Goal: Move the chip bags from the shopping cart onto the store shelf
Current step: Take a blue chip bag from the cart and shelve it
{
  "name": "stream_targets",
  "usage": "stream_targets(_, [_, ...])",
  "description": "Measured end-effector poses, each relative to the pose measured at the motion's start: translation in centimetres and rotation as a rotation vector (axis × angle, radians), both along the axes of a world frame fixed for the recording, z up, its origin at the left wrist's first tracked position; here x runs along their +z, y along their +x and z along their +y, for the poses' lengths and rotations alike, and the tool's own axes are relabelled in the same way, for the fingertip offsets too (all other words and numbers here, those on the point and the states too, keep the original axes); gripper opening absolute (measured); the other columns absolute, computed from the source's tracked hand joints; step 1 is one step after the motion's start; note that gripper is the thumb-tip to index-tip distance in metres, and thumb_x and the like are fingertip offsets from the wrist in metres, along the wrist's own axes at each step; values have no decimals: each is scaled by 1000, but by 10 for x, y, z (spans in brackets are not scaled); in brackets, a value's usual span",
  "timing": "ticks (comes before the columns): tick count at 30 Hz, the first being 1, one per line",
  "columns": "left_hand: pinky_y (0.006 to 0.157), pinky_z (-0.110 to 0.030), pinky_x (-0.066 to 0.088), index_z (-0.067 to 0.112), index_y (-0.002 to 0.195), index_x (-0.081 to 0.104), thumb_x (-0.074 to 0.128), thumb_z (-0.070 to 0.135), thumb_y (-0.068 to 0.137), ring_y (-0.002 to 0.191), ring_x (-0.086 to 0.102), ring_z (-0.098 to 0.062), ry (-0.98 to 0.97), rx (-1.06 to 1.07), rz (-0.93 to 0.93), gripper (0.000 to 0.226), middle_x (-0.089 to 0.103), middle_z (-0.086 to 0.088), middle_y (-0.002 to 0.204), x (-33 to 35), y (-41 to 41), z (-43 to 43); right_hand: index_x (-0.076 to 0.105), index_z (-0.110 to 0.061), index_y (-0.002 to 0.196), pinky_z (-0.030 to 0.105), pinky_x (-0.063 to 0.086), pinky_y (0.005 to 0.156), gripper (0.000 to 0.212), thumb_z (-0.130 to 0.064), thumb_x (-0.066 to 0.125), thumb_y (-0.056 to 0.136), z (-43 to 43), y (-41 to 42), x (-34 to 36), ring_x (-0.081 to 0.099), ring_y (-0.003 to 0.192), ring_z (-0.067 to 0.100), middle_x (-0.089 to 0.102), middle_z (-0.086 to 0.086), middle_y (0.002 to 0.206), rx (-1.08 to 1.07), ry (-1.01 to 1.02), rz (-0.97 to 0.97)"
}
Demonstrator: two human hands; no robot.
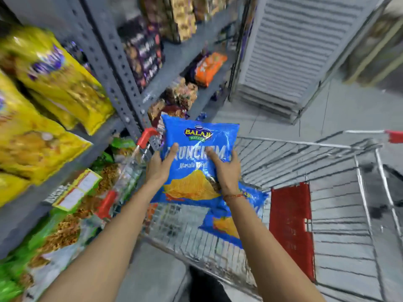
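A blue chip bag (196, 136) with a yellow logo and a picture of ridged chips is held up above the shopping cart (305, 162). My left hand (160, 165) grips its left edge and my right hand (224, 168) presses on its right side. A second blue chip bag (226, 223) lies in the wire cart below, partly hidden by my right forearm. The grey metal store shelf (104, 62) stands on the left, close to the held bag.
Yellow snack bags (56, 83) fill the upper left shelf, green snack bags (50, 234) the lower one. Dark and orange packs (209, 67) sit on farther shelves. A red panel (291, 227) is on the cart. A slatted grey panel (301, 51) leans ahead.
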State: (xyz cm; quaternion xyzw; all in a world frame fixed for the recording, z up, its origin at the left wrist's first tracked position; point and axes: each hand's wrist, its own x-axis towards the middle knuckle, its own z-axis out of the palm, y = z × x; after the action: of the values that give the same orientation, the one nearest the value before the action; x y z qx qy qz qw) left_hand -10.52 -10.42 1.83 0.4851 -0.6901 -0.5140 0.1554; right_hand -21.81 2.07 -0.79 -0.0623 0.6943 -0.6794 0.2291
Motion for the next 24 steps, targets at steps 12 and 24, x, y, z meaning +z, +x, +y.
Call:
stream_targets(12, [71,-24,54,43,90,59,60,68,64,85,69,-5,-466,50,494,36,70,20,90,240,78,-23,67,-20,101,46,57,87,45,-39,84,63,-50,38,270,72,93,17,75,0,102,148,-423,294])
stream_targets(24, [84,-14,46,22,115,54,61,70,65,101,60,-5,-932,286,539,70,64,17,106,409,203,-49,64,-14,104,29,59,72,43,-32,83,69,-125,137,446,73,84,11,74,-3,98,433,-775,427])
